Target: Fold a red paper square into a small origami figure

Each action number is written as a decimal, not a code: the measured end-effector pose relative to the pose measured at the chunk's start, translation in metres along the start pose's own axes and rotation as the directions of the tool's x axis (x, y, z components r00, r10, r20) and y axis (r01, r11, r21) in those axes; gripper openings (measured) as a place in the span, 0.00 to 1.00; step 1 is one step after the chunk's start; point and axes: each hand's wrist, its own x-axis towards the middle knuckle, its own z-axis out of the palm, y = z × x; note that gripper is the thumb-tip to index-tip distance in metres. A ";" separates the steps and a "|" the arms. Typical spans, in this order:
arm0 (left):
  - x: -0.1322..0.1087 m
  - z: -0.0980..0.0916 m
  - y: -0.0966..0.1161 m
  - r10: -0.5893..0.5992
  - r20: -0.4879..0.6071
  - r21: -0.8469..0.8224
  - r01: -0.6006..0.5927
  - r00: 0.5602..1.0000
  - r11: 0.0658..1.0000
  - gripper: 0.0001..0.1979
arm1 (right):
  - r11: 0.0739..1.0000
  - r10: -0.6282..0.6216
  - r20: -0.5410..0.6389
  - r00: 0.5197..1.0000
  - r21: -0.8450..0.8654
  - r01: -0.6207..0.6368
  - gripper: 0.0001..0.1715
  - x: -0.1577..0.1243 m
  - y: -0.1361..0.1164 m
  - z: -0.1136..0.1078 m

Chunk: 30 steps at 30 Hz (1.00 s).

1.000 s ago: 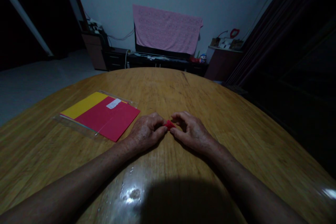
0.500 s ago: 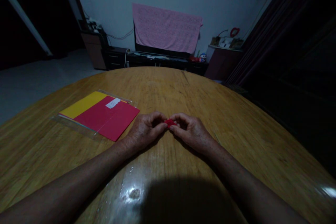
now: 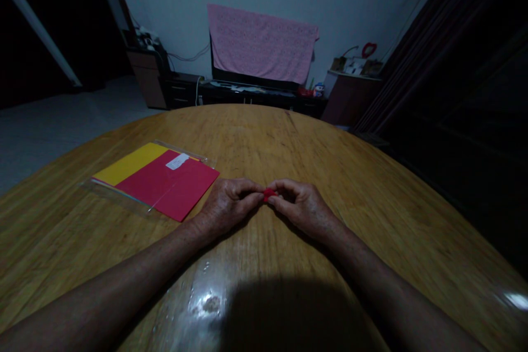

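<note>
A small piece of folded red paper (image 3: pixel 269 193) sits between my fingertips, just over the wooden table (image 3: pixel 264 143). My left hand (image 3: pixel 231 199) pinches its left edge between thumb and index finger. From the other side, my right hand (image 3: pixel 303 204) grips it the same way, and its fingers hide part of the paper. Left of my left hand lies a clear plastic packet of coloured paper sheets (image 3: pixel 165 184), red and yellow on top, with a white label.
A pink cloth (image 3: pixel 264 44) drapes over a television on a low black cabinet (image 3: pixel 181 93) beyond the table. Side cabinets holding small items stand at both ends, and a dark curtain (image 3: pixel 412 55) hangs at the right.
The red piece looks narrower between my fingers and has shifted slightly right. My left thumb and index finger have drawn closer together and moved a little right; the packet has stayed put.
</note>
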 end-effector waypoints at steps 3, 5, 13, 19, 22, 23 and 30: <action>0.000 -0.001 0.001 0.001 0.008 0.004 -0.001 1.000 1.000 0.07 | 1.000 0.003 0.000 1.000 0.006 -0.003 0.07 0.000 -0.001 0.000; 0.001 -0.001 0.001 -0.005 0.023 -0.002 0.005 1.000 1.000 0.08 | 1.000 0.001 0.004 1.000 0.005 -0.001 0.07 0.000 -0.002 0.000; 0.001 0.000 0.004 -0.039 0.027 -0.057 0.041 0.999 0.998 0.08 | 1.000 -0.011 0.057 0.998 0.024 0.009 0.11 -0.001 -0.010 -0.005; 0.001 0.000 0.004 -0.053 0.024 -0.061 0.054 0.998 0.997 0.08 | 0.998 0.006 0.047 0.999 0.059 -0.009 0.12 -0.001 -0.008 -0.006; 0.001 0.000 0.003 -0.050 0.029 -0.059 0.052 0.998 0.997 0.08 | 0.997 0.002 0.038 0.999 0.073 -0.004 0.11 -0.001 -0.008 -0.005; 0.001 0.000 0.003 -0.053 0.033 -0.062 0.055 0.998 0.997 0.08 | 0.997 0.000 0.040 0.999 0.077 -0.003 0.11 -0.001 -0.009 -0.005; 0.002 0.002 0.006 -0.098 0.016 -0.100 0.099 0.995 0.990 0.07 | 0.995 0.008 -0.034 0.999 0.096 -0.004 0.09 0.000 -0.008 0.000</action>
